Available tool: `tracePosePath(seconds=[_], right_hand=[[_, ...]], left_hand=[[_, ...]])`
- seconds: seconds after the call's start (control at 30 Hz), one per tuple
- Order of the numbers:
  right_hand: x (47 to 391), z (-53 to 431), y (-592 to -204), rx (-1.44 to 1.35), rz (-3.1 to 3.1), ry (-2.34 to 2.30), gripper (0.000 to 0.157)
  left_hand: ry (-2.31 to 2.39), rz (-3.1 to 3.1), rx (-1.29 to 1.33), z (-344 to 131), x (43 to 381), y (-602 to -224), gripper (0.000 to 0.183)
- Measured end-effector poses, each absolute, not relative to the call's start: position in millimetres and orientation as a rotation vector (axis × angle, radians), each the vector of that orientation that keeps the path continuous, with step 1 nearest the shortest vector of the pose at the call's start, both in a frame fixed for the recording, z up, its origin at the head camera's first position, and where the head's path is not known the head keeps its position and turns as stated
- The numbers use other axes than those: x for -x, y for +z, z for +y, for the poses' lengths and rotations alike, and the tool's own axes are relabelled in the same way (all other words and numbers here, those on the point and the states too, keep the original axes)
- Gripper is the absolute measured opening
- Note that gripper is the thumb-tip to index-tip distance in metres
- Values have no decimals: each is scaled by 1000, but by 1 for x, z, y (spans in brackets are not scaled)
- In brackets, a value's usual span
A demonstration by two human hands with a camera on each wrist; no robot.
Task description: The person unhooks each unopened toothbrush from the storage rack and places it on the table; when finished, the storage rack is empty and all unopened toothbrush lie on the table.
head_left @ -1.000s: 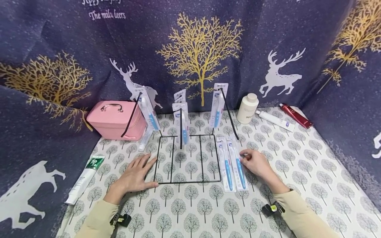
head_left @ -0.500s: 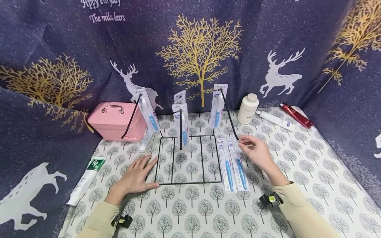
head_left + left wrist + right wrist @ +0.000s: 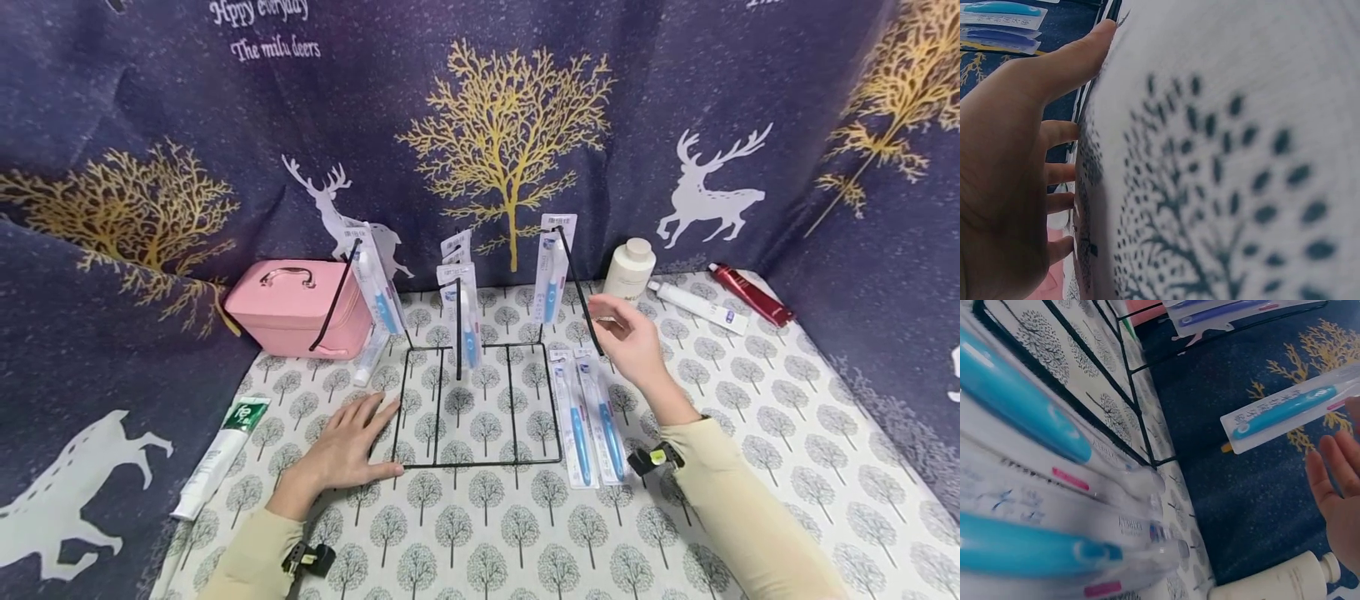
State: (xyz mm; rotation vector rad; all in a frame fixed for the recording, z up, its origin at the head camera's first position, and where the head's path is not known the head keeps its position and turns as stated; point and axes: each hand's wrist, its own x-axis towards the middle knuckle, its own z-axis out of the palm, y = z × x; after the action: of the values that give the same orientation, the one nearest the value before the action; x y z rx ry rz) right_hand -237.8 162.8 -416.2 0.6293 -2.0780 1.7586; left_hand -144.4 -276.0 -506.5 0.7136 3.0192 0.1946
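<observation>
My left hand (image 3: 337, 446) rests on the tablecloth at the left side of a black wire display rack (image 3: 483, 463), fingers spread, thumb tip by its front corner. My right hand (image 3: 632, 343) is raised beside the rack's right hook (image 3: 583, 300), fingers loosely bent and nothing seen in them. From that hook hangs a packaged blue toothbrush (image 3: 551, 279); in the right wrist view its pack (image 3: 1291, 409) is close to my fingertips, and contact is unclear. Other toothbrush packs hang on the left hook (image 3: 377, 287) and middle hook (image 3: 465, 325). Two packed toothbrushes (image 3: 576, 433) lie side by side right of the rack.
A pink case (image 3: 292, 312) and a small tube (image 3: 369, 360) stand behind on the left, with a green-and-white toothpaste tube (image 3: 221, 458) nearer. At the back right are a cream bottle (image 3: 628, 267), a white tube (image 3: 697, 307) and a red tube (image 3: 750, 294).
My right hand has left the side of the lying toothbrush packs and risen forward to the right hook. My left hand has stayed in place.
</observation>
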Motion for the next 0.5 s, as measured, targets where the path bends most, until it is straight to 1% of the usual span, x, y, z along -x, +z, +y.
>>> tracePosePath(seconds=[0.27,0.5], right_hand=[[262,148,-419,-621,-1974,1848,45],[277,136,-422,-686,-1869,1909,44]], left_hand=[[189,3013,-700,-275,145,-504,101],[198,3017,-710,-276,146,-506,100]])
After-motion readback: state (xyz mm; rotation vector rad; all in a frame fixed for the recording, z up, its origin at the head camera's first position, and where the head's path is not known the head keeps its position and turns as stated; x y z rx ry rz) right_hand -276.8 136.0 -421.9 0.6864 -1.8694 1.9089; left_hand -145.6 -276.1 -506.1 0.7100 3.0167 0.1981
